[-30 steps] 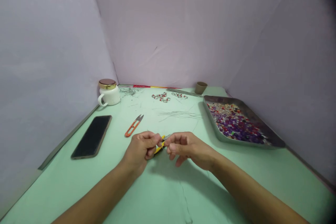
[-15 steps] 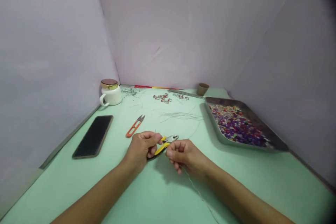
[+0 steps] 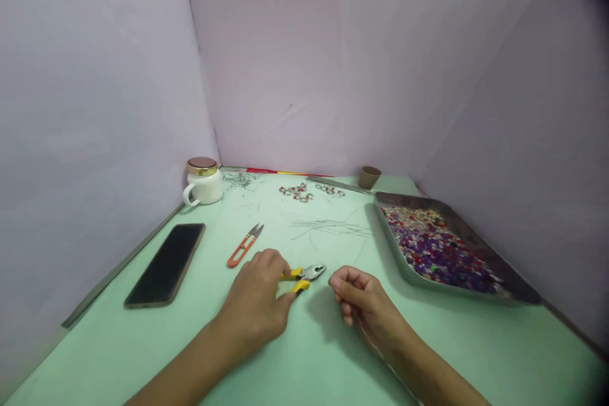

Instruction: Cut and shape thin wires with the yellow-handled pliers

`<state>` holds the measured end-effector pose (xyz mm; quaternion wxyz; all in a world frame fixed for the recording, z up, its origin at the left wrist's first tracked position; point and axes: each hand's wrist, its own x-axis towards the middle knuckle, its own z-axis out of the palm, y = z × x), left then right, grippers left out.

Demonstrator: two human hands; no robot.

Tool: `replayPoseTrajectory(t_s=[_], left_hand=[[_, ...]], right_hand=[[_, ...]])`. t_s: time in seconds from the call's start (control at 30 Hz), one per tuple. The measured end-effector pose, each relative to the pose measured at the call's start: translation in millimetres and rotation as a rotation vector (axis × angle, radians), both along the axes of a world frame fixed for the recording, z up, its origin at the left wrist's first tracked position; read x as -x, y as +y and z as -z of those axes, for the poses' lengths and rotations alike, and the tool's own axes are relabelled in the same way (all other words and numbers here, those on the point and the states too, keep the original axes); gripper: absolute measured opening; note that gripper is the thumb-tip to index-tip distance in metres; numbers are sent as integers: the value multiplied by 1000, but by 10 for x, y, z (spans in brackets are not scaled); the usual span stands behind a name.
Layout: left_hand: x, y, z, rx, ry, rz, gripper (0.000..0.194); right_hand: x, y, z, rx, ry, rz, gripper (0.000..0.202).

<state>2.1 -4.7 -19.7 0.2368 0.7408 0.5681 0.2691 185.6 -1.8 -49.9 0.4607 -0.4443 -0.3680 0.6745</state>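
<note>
My left hand (image 3: 259, 298) is wrapped round the yellow and black handles of the pliers (image 3: 301, 277), whose metal jaws point to the right. Just right of the jaws, my right hand (image 3: 359, 295) pinches a thin wire (image 3: 391, 369) between thumb and forefinger. The wire trails down beside the right forearm. Orange thread snips (image 3: 243, 248) lie behind my left hand. Several loose wires (image 3: 330, 226) are spread on the table beyond the pliers.
A metal tray (image 3: 404, 266) of mixed beads stands at the right. A phone (image 3: 166, 264) lies at the left, a lidded white mug (image 3: 204, 187) behind it. Farther back are red-beaded pieces (image 3: 295, 191), wire scraps (image 3: 239, 179) and a small brown cup (image 3: 369, 177).
My left hand has moved from a fingertip pinch to a grip on the pliers' handles. My right hand has shifted rightward with the wire. The view has tilted slightly.
</note>
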Motion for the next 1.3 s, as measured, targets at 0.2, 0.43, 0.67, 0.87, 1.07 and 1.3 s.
replayPoseTrajectory(t_s=[0.2,0.43,0.67,0.87,1.07,1.3], left_hand=[[21,-57,15,34,482,185,30],[-53,-61,70,98,478,56,25],[117,106,-51,539,-279,-31,36],[124,95,-168,587,-312,-104,55],[77,79,-174,599,-279,-65,57],[74,69,-179,324,-92,35,32]], right_hand=[[-38,68,69,29,46,80,27],[-7,51,68,32,33,104,26],[-5,44,21,22,18,109,28],[-25,31,-2,-40,-16,151,24],[-31,22,-22,-67,-137,127,21],[-81,35,22,-216,-479,149,12]])
